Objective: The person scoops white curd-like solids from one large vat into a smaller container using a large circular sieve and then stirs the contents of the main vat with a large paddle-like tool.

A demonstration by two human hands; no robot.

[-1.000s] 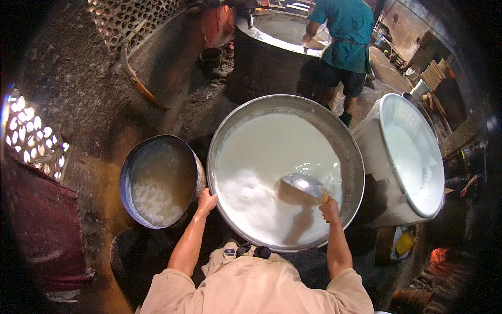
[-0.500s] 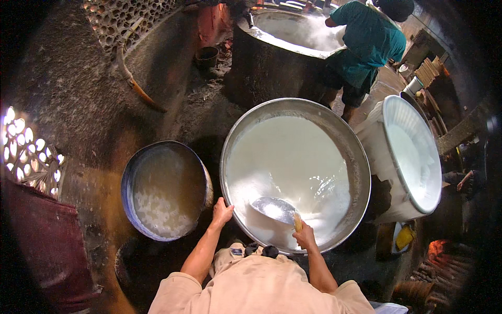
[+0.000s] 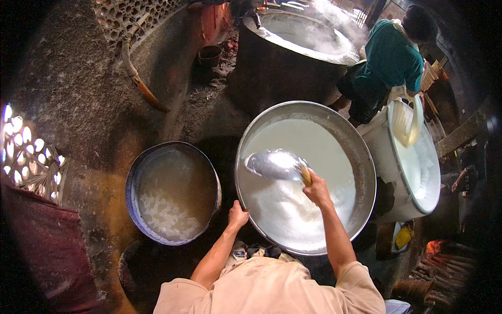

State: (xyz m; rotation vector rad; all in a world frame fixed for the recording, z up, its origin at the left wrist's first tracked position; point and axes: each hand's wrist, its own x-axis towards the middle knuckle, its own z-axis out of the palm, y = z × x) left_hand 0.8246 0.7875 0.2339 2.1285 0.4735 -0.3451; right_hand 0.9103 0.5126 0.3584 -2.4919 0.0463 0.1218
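A wide metal basin (image 3: 362,157) holds a milky white liquid (image 3: 306,135). My left hand (image 3: 238,215) is closed over its rim at the near left. In my right hand (image 3: 317,189) is the short wooden handle of a big metal ladle (image 3: 277,163). The shiny bowl of the ladle extends leftward over the liquid, and a pale frothy patch shows in front of it. Whether the bowl touches the surface, I cannot tell.
A blue-rimmed drum (image 3: 130,209) of cloudy brownish liquid stands left. Steam rises from a large vat (image 3: 287,78) behind. To the right, a co-worker (image 3: 389,57) holds a pale container (image 3: 410,123) over a white tub (image 3: 376,152). Embers glow in a fire (image 3: 434,248) at lower right.
My right hand has moved the ladle up and away from me, from the near side to the basin's middle. The co-worker has turned from the vat to the white tub.
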